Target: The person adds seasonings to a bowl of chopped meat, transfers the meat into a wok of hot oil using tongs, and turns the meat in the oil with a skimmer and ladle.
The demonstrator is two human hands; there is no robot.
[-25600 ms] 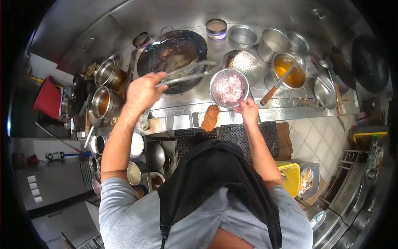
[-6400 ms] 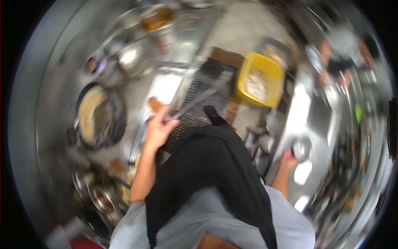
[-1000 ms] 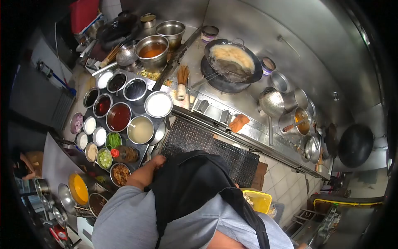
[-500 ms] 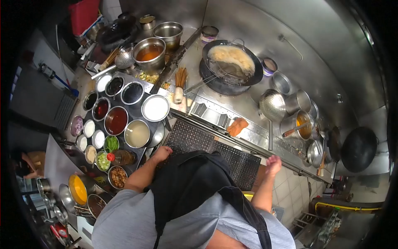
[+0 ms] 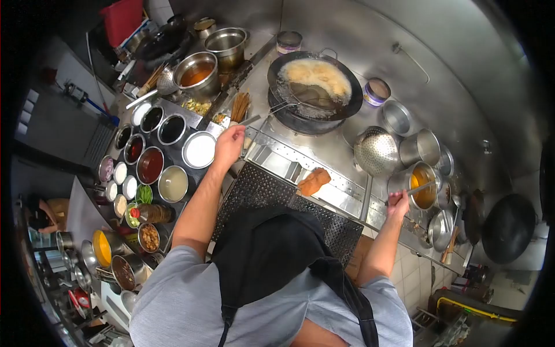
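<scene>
My left hand (image 5: 230, 144) is closed round the handle of a wire strainer (image 5: 315, 97). The strainer's mesh head lies in a black wok (image 5: 354, 92) of bubbling, foaming oil (image 5: 318, 72). On the right, my right hand (image 5: 398, 203) is closed on the handle of a ladle (image 5: 424, 187). The ladle's head is hidden in a steel pot (image 5: 404, 186) of orange liquid. Close to my left hand stand a bamboo brush (image 5: 240, 107) and a container of white powder or grains (image 5: 200, 149).
Sauce and ingredient containers (image 5: 151, 165) crowd the left counter. An orange cloth (image 5: 314, 181) lies on the stove's front ledge. A perforated skimmer (image 5: 376, 150) and a steel pot (image 5: 420, 147) stand right of the wok. Another wok (image 5: 509, 228) sits far right.
My left hand has moved up and forward and taken hold of the strainer handle. My right hand has reached forward and gripped the ladle in the pot.
</scene>
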